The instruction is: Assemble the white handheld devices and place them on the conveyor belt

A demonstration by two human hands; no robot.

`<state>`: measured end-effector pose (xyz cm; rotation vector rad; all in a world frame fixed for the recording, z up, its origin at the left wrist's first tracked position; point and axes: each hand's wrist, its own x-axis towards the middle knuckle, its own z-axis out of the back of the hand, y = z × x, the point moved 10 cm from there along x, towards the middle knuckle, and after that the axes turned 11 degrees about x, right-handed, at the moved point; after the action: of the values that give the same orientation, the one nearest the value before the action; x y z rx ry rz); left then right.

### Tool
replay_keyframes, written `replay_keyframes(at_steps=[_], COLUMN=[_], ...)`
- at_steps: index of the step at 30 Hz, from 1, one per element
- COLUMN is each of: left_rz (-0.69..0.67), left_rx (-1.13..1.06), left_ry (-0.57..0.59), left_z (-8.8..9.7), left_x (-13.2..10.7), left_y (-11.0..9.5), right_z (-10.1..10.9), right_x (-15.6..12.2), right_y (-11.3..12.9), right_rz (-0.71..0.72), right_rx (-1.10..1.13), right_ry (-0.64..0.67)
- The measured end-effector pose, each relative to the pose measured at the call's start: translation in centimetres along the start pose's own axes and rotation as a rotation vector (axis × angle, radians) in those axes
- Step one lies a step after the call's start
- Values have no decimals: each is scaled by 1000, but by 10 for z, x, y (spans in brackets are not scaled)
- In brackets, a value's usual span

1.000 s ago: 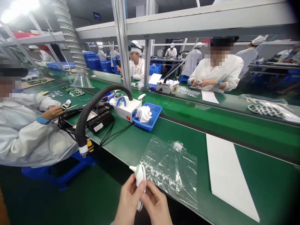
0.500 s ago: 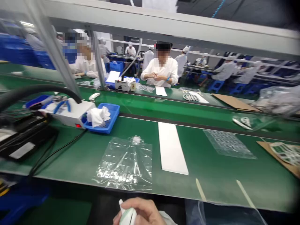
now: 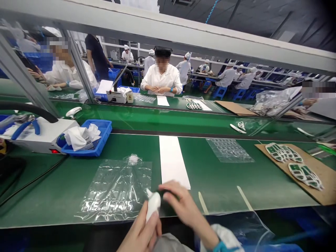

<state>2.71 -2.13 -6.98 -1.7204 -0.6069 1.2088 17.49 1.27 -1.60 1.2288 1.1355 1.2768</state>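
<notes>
White nozzle-tipped handheld device [image 3: 153, 204], one, in my left hand [image 3: 143, 229].
I am clamping its near end, long axis running forward from the grip; my right hand [image 3: 185, 207] is hovering just rightward, fingers parted.

No legible text, labels, brands, numbers or signs.

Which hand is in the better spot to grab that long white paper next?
Probably the right hand: it looks empty and is close to the near end of the white paper. The left hand is farther off and grips the white handheld device.
</notes>
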Motion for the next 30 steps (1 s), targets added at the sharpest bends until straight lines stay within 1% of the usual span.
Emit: replay_keyframes(at_steps=[1, 2, 4, 5, 7, 10, 14, 18, 22, 24, 25, 27, 29, 30], left_rz=[-34, -62, -84, -77, -57, -42, -54, -66, -71, -63, -58, -57, -45, -36], left_rx=[-37, -107, -241, -299, -367, -394, -384, -389, -406, -358, -326, -294, -313, -326], left_ry=[37, 8, -72, -110, -139, -147, -152, -152, -149, -137, -120, -59, -7, -5], left_z=[-10, -12, -15, -15, -18, -21, -20, -22, -21, -19, -18, -19, -21, -20], left_x=[9, 18, 35, 42, 53, 59, 58, 60, 61, 58, 55, 47, 38, 34], left_y=[-12, -22, -34, -35, -32, -26, -23, -23, -25, -27, -29, -34, -36, -36], right_z=[18, 30, 44, 46, 46, 43, 38, 36, 41, 43, 41, 28, 4, -8], right_x=[13, 25, 45, 52, 59, 61, 60, 58, 56, 51, 47, 37, 25, 20], right_y=[5, 5, -6, -13, -25, -31, -29, -26, -24, -16, -11, 1, 13, 19], right_rz=[73, 115, 134, 124, 101, 80, 61, 79, 94, 87, 74, 32, -17, -38], right_rx=[-117, -208, -318, -347, -374, -397, -431, -436, -365, -310, -257, -104, 66, 130], right_ry=[-24, -25, 12, 38, 71, 73, 21, -48, -76, -93, -93, -48, 44, 93])
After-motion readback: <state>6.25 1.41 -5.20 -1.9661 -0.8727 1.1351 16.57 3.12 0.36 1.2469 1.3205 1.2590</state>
